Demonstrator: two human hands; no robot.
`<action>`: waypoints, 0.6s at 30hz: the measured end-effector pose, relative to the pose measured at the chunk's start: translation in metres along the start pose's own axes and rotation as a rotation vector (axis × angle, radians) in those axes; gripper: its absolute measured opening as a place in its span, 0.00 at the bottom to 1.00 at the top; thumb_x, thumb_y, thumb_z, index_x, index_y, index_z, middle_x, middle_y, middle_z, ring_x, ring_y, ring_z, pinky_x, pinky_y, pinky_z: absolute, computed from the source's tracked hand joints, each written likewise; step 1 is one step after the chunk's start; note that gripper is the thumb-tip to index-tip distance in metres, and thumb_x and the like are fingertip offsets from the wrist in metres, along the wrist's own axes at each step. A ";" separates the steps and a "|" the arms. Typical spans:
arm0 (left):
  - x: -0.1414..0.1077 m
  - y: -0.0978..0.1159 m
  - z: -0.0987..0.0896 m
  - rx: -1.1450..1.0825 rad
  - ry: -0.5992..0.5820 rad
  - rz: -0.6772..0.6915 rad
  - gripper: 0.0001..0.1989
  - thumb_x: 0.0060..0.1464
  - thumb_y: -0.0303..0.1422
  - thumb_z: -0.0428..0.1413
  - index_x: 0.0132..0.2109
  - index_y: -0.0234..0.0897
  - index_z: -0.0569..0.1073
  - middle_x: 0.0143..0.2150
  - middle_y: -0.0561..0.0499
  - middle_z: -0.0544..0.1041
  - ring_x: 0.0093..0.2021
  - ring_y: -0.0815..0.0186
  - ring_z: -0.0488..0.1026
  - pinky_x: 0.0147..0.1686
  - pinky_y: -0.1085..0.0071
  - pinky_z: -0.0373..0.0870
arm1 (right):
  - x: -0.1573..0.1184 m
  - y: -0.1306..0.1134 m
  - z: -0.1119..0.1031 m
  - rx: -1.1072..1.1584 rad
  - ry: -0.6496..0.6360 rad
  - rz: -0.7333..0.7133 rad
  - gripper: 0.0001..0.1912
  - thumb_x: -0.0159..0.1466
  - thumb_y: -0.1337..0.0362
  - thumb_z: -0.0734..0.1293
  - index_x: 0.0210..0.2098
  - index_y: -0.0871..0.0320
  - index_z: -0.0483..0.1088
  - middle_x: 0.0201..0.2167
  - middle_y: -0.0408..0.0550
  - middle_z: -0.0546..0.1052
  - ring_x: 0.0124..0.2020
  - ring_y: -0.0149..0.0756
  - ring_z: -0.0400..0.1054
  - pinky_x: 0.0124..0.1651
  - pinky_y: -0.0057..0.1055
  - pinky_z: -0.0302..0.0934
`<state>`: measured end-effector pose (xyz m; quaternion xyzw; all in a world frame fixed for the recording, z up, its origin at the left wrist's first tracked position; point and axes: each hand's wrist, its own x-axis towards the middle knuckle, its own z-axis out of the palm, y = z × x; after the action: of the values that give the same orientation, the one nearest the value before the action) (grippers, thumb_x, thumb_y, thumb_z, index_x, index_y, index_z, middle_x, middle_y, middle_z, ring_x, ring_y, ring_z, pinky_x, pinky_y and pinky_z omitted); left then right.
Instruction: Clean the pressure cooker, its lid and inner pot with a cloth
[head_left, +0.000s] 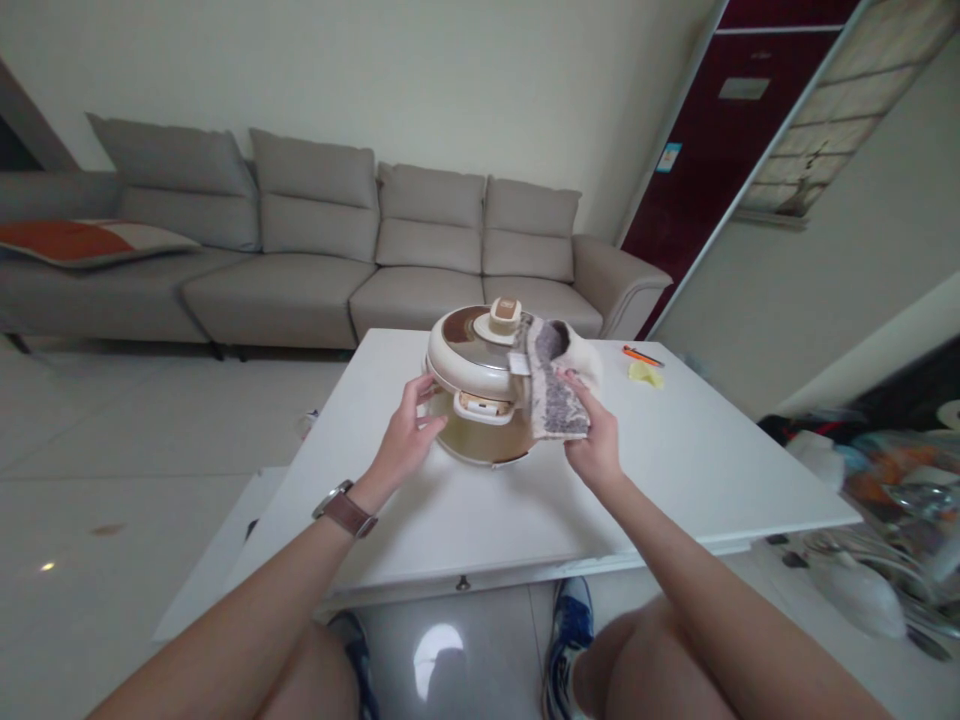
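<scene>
A cream electric cooking pot [471, 385] with a brownish glass lid [469, 328] stands on the white table [420, 520]. The lid carries a raised knob [505, 312], and a side handle [484, 407] points towards me. My left hand [411, 428] is at the pot's left side, thumb and fingers apart, the fingertips against its wall. In my right hand [594, 430] is a grey and white patterned cloth [559, 385] with a small white label, bunched against the pot's right side. Part of the pot's right side is hidden behind the cloth.
An orange utility knife [643, 356] and a crumpled yellow cloth or paper [646, 374] lie on the table's right. Behind stands a long grey sofa [427, 240] with an orange and white cushion [90, 242]. Bagged clutter [900, 500] sits at the far right, beyond the table edge.
</scene>
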<state>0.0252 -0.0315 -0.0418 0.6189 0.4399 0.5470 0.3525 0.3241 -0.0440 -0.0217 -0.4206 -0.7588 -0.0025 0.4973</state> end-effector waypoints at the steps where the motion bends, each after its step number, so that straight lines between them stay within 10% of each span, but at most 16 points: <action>1: 0.001 -0.002 -0.001 -0.017 0.009 -0.001 0.30 0.54 0.32 0.59 0.64 0.44 0.64 0.69 0.41 0.68 0.68 0.46 0.66 0.59 0.45 0.71 | 0.002 -0.009 0.002 -0.009 -0.004 -0.050 0.30 0.66 0.68 0.63 0.67 0.52 0.67 0.66 0.52 0.74 0.71 0.50 0.64 0.71 0.52 0.61; 11: 0.007 -0.011 -0.007 -0.228 0.046 -0.100 0.32 0.37 0.28 0.57 0.54 0.45 0.67 0.65 0.45 0.70 0.66 0.45 0.67 0.64 0.38 0.66 | 0.015 -0.017 -0.009 -0.039 -0.154 -0.197 0.28 0.66 0.67 0.65 0.66 0.51 0.67 0.66 0.51 0.74 0.71 0.49 0.63 0.69 0.50 0.61; 18: 0.003 -0.005 -0.003 -0.189 0.045 -0.110 0.31 0.38 0.29 0.57 0.55 0.45 0.67 0.65 0.44 0.69 0.68 0.44 0.65 0.61 0.37 0.68 | 0.011 0.006 -0.007 0.310 0.212 0.284 0.16 0.67 0.60 0.65 0.53 0.55 0.73 0.43 0.50 0.83 0.46 0.46 0.79 0.50 0.44 0.75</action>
<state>0.0213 -0.0271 -0.0450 0.5455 0.4275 0.5797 0.4285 0.3320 -0.0361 -0.0121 -0.4390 -0.6269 0.1399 0.6282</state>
